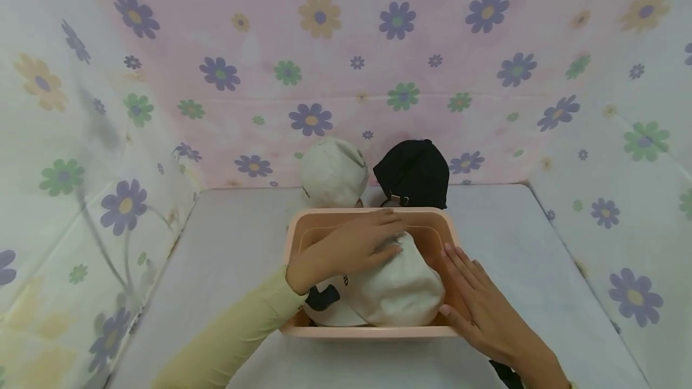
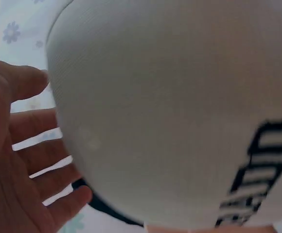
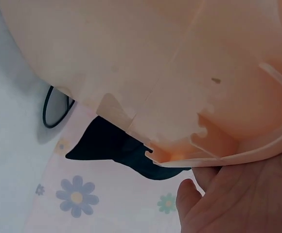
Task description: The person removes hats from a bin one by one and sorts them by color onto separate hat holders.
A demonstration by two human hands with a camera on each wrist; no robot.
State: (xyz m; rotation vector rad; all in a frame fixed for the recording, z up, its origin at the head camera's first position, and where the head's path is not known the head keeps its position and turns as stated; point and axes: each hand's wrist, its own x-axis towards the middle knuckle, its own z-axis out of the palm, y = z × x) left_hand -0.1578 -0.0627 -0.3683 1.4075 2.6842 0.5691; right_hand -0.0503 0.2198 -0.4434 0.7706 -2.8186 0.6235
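A peach plastic basin stands on the table in the head view, with a white cap inside it. My left hand lies over the top and far side of this cap, its fingers loosely extended. The left wrist view shows the cap's cloth up close with dark lettering, and the left hand with its fingertips at the cap's edge. Over the basin's right rim my right hand rests with straight fingers. In the right wrist view that hand touches the basin's rim from outside.
Behind the basin stand an off-white cap and a black cap side by side. The white tabletop meets flowered cloth walls at the back and both sides. A black loop shows past the basin in the right wrist view.
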